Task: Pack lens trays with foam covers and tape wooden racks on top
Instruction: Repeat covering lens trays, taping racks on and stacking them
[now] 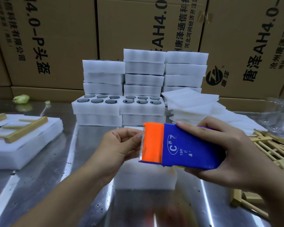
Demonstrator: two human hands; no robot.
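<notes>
Right hand (223, 151) grasps the blue and orange tape dispenser (179, 146) at centre frame, while the left hand (120, 145) pinches at its serrated edge. Directly below them a foam-covered tray (146, 176) sits on the metal table (47, 177). Open lens trays (118, 102) lie behind, wooden racks (272, 149) at the right edge, and a taped pack (23, 133) at the left.

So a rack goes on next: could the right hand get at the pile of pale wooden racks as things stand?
Probably not yet: the right hand is gripping the blue and orange tape dispenser. The pile of wooden racks lies unobstructed just beside it.
</notes>
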